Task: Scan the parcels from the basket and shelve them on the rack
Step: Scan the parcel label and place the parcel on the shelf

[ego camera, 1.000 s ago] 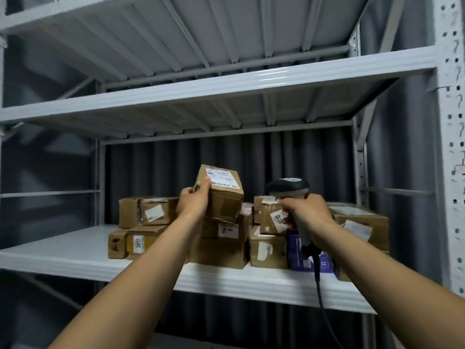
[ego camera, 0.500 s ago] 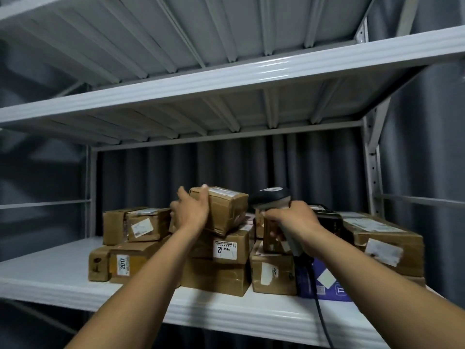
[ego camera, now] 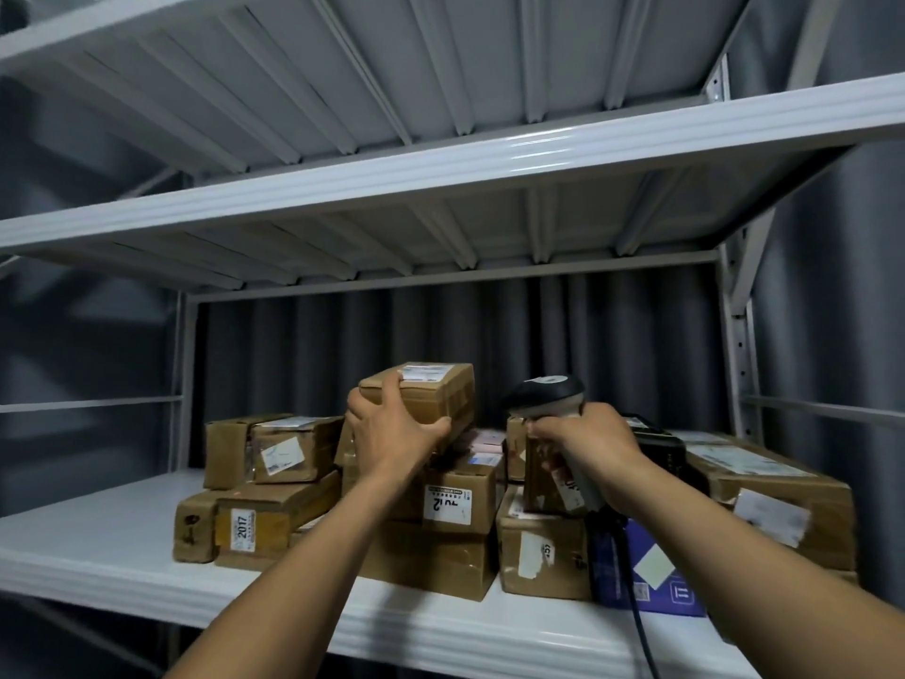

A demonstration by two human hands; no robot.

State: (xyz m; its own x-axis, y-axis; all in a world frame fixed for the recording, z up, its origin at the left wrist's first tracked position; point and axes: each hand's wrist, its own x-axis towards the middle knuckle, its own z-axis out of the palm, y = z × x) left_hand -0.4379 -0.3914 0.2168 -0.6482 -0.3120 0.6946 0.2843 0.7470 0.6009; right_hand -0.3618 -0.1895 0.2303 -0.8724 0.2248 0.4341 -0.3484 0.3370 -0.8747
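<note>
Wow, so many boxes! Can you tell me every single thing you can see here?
held parcel: 1, brown, at the top of the middle pile, in the left hand
other parcels: at least seven, brown, stacked on the lower shelf
blue box: 1, blue, front right of that shelf
scanner: 1, black and grey, in the right hand
cable: 1, black, hanging below the scanner
rack: 1, white metal, around the parcels
curtain: 1, grey, behind the rack
left hand: 1, grips the held parcel
right hand: 1, grips the scanner's handle
</note>
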